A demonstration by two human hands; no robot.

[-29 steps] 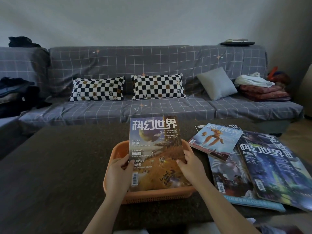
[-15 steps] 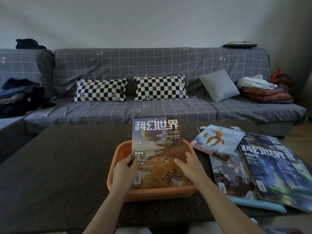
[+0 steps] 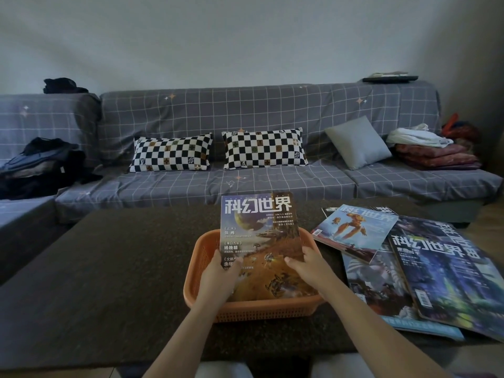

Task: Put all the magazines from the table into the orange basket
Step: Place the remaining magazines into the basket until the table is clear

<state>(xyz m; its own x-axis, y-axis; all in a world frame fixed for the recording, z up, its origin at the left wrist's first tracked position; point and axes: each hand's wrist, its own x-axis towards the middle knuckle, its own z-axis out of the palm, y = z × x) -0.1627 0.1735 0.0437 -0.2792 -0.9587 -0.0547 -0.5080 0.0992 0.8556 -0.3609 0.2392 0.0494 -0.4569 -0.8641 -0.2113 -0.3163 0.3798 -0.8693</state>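
An orange plastic basket (image 3: 203, 268) sits on the dark table (image 3: 109, 268) right in front of me. A magazine with an orange-and-blue cover (image 3: 259, 236) stands tilted in it, lower end inside, top leaning away over the far rim. My left hand (image 3: 219, 276) grips its left edge, thumb on the cover. My right hand (image 3: 306, 264) grips its right edge the same way. To the right, several more magazines lie overlapping on the table: one with an orange figure (image 3: 354, 227) and a dark blue one (image 3: 447, 271) on top.
A grey checked sofa (image 3: 245, 113) runs behind the table with two checkered cushions (image 3: 261, 148), a grey cushion (image 3: 357, 141), folded blankets (image 3: 433, 154) at right and dark clothes (image 3: 41, 162) at left. The table's near edge is just below my forearms.
The magazine has sunk a little lower into the basket, with both hands still on its sides. My view shifted slightly left to right.
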